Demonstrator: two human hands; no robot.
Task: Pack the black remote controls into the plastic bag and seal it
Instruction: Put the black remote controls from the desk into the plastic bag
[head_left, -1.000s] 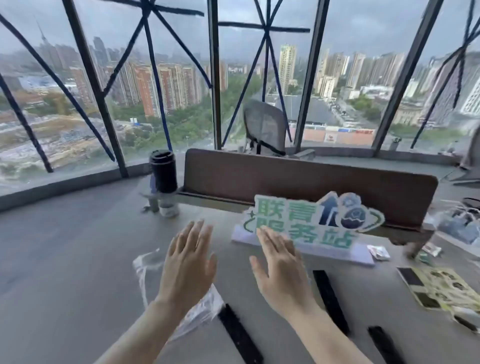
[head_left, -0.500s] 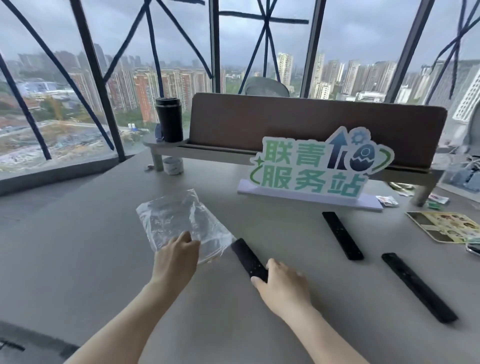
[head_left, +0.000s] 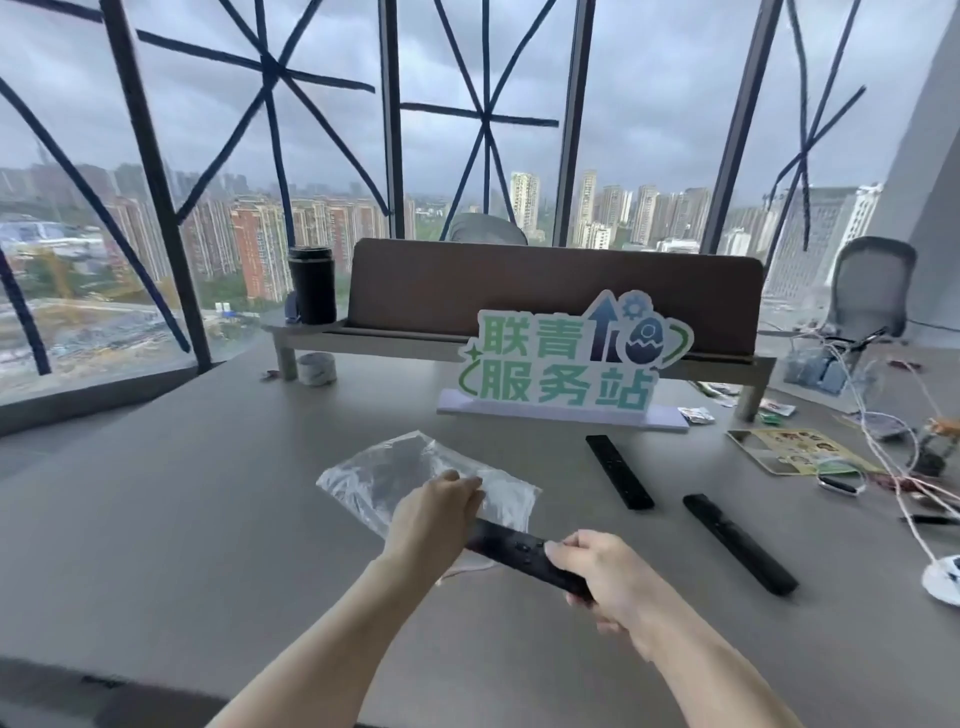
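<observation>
The right hand (head_left: 602, 577) is gripping one end of a black remote (head_left: 519, 551), fingers curled tight around it. The far end is pointing at the bag (head_left: 410, 478). The left hand (head_left: 431, 514) is pinching the bag's near edge, lifting it a little off the bench (head_left: 208, 519).

The remote looks hard, stiff and light, so holding it by one end should work fine. The bag is thin, soft and floppy. Its mouth will probably fall shut, so it is best held right at the edge to stay open.

Two more remotes (head_left: 618, 470) (head_left: 737, 543) are lying on the bench, near the right hand.
</observation>
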